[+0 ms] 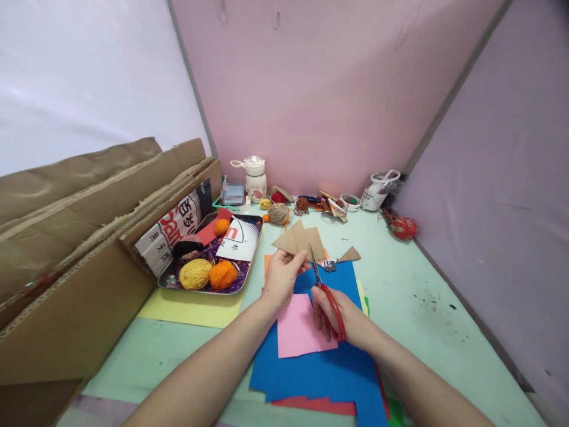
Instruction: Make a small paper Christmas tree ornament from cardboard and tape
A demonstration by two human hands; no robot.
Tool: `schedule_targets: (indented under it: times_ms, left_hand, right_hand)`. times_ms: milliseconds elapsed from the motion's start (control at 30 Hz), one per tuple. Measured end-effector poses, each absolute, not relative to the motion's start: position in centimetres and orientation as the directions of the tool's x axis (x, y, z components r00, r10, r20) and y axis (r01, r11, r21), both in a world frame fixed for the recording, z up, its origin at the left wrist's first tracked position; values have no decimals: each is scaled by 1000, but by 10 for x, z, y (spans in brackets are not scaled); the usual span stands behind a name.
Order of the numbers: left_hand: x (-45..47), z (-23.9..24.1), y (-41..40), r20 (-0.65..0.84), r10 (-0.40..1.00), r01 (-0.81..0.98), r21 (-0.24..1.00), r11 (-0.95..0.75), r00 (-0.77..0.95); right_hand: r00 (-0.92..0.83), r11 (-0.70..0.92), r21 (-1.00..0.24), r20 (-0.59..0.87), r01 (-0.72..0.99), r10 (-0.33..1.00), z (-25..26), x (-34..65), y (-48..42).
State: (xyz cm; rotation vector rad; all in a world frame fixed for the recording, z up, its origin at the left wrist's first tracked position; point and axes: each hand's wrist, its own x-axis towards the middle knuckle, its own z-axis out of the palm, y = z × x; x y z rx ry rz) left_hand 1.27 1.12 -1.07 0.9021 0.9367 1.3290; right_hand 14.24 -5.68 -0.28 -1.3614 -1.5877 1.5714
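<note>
My left hand (284,274) pinches a piece of brown cardboard (293,238) between thumb and fingers, just above the blue paper. In my right hand (340,314) is a pair of scissors (334,323) with red handles, fingers closed round the loops. The blades point away from me and lie at the right part of the cardboard; whether they are parted is hard to see. A square of pink paper (297,332) lies under my hands on a larger sheet of blue paper (320,376). A small cardboard triangle (350,255) rests to the right of the held piece.
At left a metal tray (242,284) holds yarn balls and paper on a yellow sheet (191,308). Cardboard sheets (80,314) stand along the left wall. At the back are a white bottle (255,181), yarn (278,214) and a white tub (374,194); red yarn (403,227) lies at right.
</note>
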Motion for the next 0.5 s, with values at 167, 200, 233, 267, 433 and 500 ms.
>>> schedule_targets:
  times_ms: [167,200,233,267,433,500]
  left_hand:
    - [12,-13,12,-36,999,-368,929,38,12]
    - [11,-14,13,-33,999,-371,928,36,13]
    - [11,-14,13,-32,999,-372,928,36,15]
    - [11,-14,13,-32,999,-372,927,36,16]
    - [11,-15,14,-32,999,-373,927,35,16]
    - [11,-16,14,-31,999,-372,927,35,16]
  right_hand:
    - [-355,-195,-943,-286,271,890,-5,142,-57]
    - [-355,-199,-943,-288,267,889,-5,142,-57]
    - [-355,-201,-943,-289,265,889,-5,142,-58]
    - [-353,-200,-943,-288,265,890,-5,141,-58]
    - [-334,-214,-937,-302,276,893,-6,141,-58]
    - [-332,-214,-937,-303,277,893,-7,141,-58]
